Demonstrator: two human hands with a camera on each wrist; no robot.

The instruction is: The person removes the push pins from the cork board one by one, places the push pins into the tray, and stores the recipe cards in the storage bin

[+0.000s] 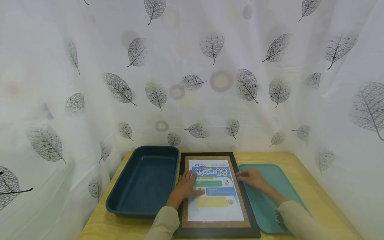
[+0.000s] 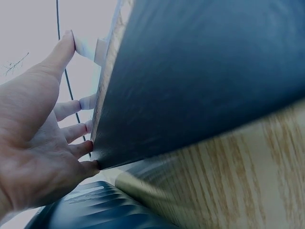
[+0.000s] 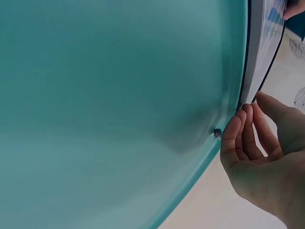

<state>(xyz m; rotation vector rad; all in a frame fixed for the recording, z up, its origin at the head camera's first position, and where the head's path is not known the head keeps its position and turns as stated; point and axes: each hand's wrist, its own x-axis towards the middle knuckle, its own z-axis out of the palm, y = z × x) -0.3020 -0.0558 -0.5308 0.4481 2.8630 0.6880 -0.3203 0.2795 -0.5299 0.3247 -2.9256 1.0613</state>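
A printed sheet of paper [image 1: 216,213] with colored blocks and large characters lies on a brown cork board [image 1: 220,224] with a black frame [image 1: 216,232]. My left hand [image 1: 186,187] rests on the sheet's left part, its fingers spread. At the board's right edge is my right hand [image 1: 253,179], thumb and fingertips bent close together beside the black frame. Whether anything sits between those fingertips is hidden. In the right wrist view, a small dark shiny piece [image 3: 217,133] lies at the tray's edge near my right hand's fingers.
Left of the board stands a deep dark blue tray [image 1: 141,212]. A shallow teal tray [image 1: 270,200] lies to the right, under my right forearm. All rest on a light wooden table [image 1: 115,228]. A white curtain [image 1: 192,110] with leaf prints hangs behind and at both sides.
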